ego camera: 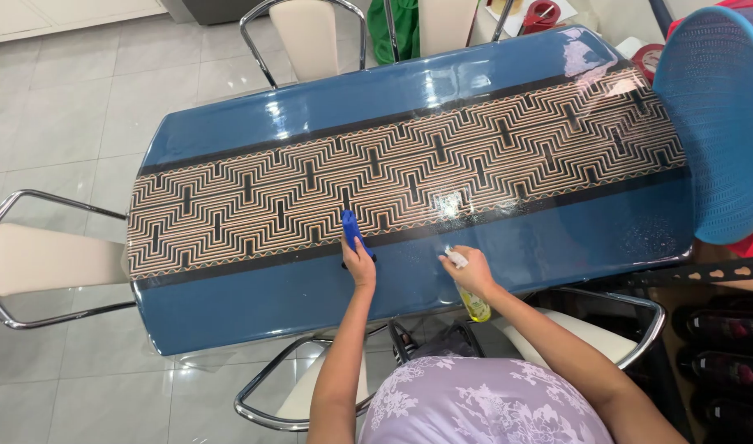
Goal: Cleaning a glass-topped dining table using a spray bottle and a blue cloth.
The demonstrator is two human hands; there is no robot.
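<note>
A long glossy blue table (pixel 253 304) with a black-and-tan zigzag band down its middle fills the view. My left hand (pixel 358 263) presses a small blue wiper (pixel 350 227) against the tabletop at the band's near edge. My right hand (pixel 468 271) holds a spray bottle (pixel 473 302) of yellow liquid with a white nozzle, tipped over the table's near blue strip. A patch of fine droplets (pixel 450 204) glistens on the band just beyond the two hands.
Cream-cushioned chrome chairs stand around the table: one at the left end (pixel 31 259), two on the far side (pixel 307 33), two on my side (pixel 594 333). A blue mesh basket (pixel 718 115) overhangs the right end. Dark bottles (pixel 730 329) sit low on the right.
</note>
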